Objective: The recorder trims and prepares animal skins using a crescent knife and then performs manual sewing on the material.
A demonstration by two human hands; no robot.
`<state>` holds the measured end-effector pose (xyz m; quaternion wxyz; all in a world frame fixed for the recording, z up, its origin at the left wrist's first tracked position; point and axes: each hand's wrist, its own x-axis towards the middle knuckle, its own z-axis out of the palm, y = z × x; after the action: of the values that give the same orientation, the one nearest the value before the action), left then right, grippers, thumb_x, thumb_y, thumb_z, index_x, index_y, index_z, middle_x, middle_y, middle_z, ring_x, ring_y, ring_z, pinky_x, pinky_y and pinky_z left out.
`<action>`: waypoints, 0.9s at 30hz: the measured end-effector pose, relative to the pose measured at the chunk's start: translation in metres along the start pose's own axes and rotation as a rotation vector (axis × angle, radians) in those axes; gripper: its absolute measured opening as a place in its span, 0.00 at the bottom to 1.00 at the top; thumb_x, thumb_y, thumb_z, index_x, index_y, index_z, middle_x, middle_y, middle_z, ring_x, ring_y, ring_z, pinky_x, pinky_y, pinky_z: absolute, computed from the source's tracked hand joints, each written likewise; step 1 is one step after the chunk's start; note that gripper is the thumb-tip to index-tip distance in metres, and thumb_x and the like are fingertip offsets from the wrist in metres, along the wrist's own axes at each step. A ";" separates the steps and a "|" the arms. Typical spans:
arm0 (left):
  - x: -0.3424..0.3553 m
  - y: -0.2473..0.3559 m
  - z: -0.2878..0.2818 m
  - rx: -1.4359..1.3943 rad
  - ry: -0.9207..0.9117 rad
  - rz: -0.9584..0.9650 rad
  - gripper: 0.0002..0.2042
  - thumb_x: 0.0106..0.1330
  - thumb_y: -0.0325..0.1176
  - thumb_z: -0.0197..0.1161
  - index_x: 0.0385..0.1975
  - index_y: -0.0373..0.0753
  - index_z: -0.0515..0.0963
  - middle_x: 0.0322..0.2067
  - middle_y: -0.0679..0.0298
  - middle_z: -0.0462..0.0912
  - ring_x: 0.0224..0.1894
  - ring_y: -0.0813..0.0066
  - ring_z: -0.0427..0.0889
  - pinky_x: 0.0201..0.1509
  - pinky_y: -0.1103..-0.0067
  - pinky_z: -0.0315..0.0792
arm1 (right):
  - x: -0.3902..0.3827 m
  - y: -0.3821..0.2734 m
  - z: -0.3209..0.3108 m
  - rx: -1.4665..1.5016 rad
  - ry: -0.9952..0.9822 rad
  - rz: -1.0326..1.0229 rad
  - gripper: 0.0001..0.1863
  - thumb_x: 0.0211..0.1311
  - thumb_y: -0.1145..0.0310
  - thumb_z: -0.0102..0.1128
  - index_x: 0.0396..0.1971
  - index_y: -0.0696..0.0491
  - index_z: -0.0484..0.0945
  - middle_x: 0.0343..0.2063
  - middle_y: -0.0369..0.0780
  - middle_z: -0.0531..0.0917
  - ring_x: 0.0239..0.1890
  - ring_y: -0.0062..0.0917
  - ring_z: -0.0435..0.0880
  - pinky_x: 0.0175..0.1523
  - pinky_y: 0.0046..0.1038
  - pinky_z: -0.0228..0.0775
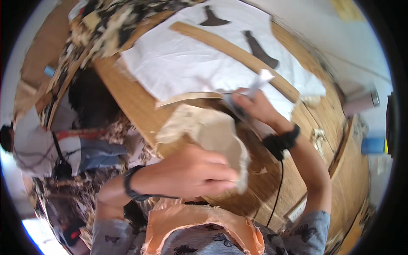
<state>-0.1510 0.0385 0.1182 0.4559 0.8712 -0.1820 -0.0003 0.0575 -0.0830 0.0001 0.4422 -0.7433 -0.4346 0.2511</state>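
The beige sheet, pale and irregular in outline, lies on the near part of the wooden bench, between the two hands. The left hand is positioned over its near-left part, fingers curled and narrow; motion blur obscures the fingertips, and whether they grip the sheet cannot be determined. The right hand, at the far-right side of the sheet, is closed around a grey flat tool. A white projection extends beyond this hand to the far right; its detail is blurred.

Beyond the hands, a white sheet covers the far part of the bench. A wooden strip rests diagonally across it, running from far left to near right. Two dark flared pieces lie on the white sheet, on the far side of the strip.

At the right are a pinkish cylinder and a blue container. At the left, a co-worker is beside mixed scraps that extend to the far left.
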 end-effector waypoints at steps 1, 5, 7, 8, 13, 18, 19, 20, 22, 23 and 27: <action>0.000 -0.007 0.008 -0.094 -0.065 -0.021 0.07 0.58 0.36 0.62 0.30 0.39 0.81 0.22 0.62 0.79 0.22 0.66 0.78 0.27 0.76 0.73 | -0.009 -0.003 -0.004 0.151 0.067 0.032 0.14 0.63 0.61 0.49 0.37 0.54 0.79 0.22 0.36 0.79 0.28 0.21 0.76 0.36 0.26 0.67; -0.013 -0.046 0.008 0.207 -0.143 -0.261 0.11 0.60 0.40 0.59 0.32 0.39 0.80 0.23 0.59 0.79 0.25 0.61 0.79 0.27 0.74 0.72 | -0.028 -0.041 -0.035 0.252 0.154 0.167 0.13 0.62 0.68 0.46 0.38 0.57 0.79 0.23 0.29 0.73 0.27 0.12 0.67 0.33 0.18 0.59; -0.028 -0.066 -0.010 0.137 0.109 -0.309 0.14 0.62 0.42 0.56 0.33 0.36 0.80 0.23 0.56 0.79 0.26 0.57 0.79 0.27 0.72 0.71 | -0.028 -0.061 -0.048 0.173 0.133 0.204 0.13 0.61 0.70 0.46 0.37 0.57 0.79 0.23 0.29 0.72 0.27 0.11 0.65 0.32 0.16 0.55; -0.037 -0.074 -0.020 0.126 0.114 -0.309 0.14 0.62 0.42 0.56 0.33 0.36 0.80 0.23 0.56 0.79 0.26 0.57 0.79 0.27 0.72 0.71 | -0.023 -0.075 -0.047 0.212 0.135 0.182 0.12 0.62 0.69 0.46 0.36 0.57 0.79 0.24 0.29 0.73 0.27 0.11 0.66 0.33 0.15 0.54; -0.090 -0.119 -0.057 0.098 0.371 -0.739 0.10 0.60 0.35 0.59 0.33 0.34 0.80 0.20 0.58 0.79 0.19 0.75 0.78 0.24 0.80 0.69 | 0.029 -0.135 -0.037 0.037 0.016 0.136 0.13 0.63 0.67 0.45 0.35 0.56 0.79 0.25 0.31 0.75 0.28 0.12 0.68 0.36 0.15 0.58; -0.106 -0.143 -0.062 -0.013 0.561 -0.834 0.09 0.60 0.32 0.59 0.34 0.33 0.80 0.17 0.63 0.79 0.18 0.83 0.77 0.23 0.83 0.68 | 0.099 -0.128 0.034 0.203 -0.206 0.010 0.14 0.63 0.63 0.46 0.36 0.53 0.79 0.25 0.32 0.77 0.28 0.15 0.71 0.36 0.18 0.62; -0.107 -0.149 -0.062 -0.057 0.590 -0.829 0.09 0.61 0.33 0.59 0.34 0.33 0.80 0.17 0.64 0.78 0.18 0.82 0.77 0.23 0.83 0.68 | 0.110 -0.117 0.058 0.240 -0.207 0.041 0.14 0.63 0.63 0.46 0.36 0.53 0.79 0.25 0.32 0.77 0.28 0.15 0.71 0.35 0.18 0.62; -0.104 -0.153 -0.063 -0.080 0.585 -0.817 0.09 0.61 0.33 0.59 0.34 0.33 0.80 0.17 0.64 0.78 0.18 0.82 0.77 0.23 0.83 0.68 | 0.116 -0.099 0.081 0.268 -0.194 0.026 0.14 0.63 0.63 0.45 0.35 0.54 0.79 0.25 0.34 0.78 0.28 0.16 0.71 0.36 0.19 0.63; -0.095 -0.151 -0.062 -0.175 0.573 -0.887 0.09 0.61 0.32 0.58 0.34 0.33 0.79 0.17 0.65 0.78 0.18 0.83 0.77 0.22 0.84 0.69 | 0.119 -0.072 0.105 0.280 -0.185 0.023 0.14 0.63 0.64 0.45 0.35 0.55 0.79 0.25 0.35 0.78 0.28 0.18 0.72 0.36 0.21 0.64; -0.097 -0.153 -0.061 -0.186 0.578 -0.892 0.09 0.61 0.32 0.58 0.34 0.33 0.79 0.17 0.65 0.78 0.18 0.83 0.77 0.22 0.84 0.69 | 0.119 -0.064 0.116 0.274 -0.184 -0.008 0.14 0.63 0.64 0.45 0.35 0.56 0.78 0.25 0.37 0.78 0.29 0.20 0.73 0.37 0.23 0.65; -0.098 -0.167 -0.056 -0.078 0.583 -0.811 0.09 0.60 0.31 0.58 0.34 0.33 0.79 0.17 0.63 0.79 0.18 0.81 0.78 0.23 0.84 0.70 | 0.109 -0.061 0.125 0.235 -0.220 -0.083 0.14 0.64 0.64 0.45 0.36 0.59 0.76 0.25 0.42 0.77 0.30 0.24 0.74 0.39 0.26 0.66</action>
<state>-0.1801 0.2002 0.0024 0.4834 0.8180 0.3062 0.0590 -0.0091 0.0806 -0.0052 0.4860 -0.6359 -0.4782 0.3616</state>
